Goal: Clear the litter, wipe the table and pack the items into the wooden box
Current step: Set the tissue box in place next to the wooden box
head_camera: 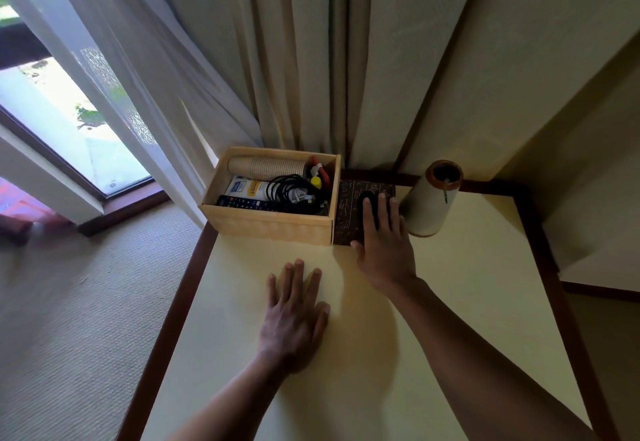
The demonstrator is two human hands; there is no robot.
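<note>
We look down into a room corner. Heavy cream curtains (311, 59) hang in folds behind a cream-topped table (467, 284) with a dark wooden border. To our left, a sheer white curtain (114, 70) drapes beside a glass door (52, 122) that lets in bright daylight. Beige ribbed carpet (86, 319) covers the floor.

— Where was the wooden box (266, 224)?
— At the far left corner of the table (242, 302), its top open.
— Inside?
— A paper cup stack (266, 167) on its side at the back, a coiled black cable (291, 189), and a black remote (242, 202) along the front.
</note>
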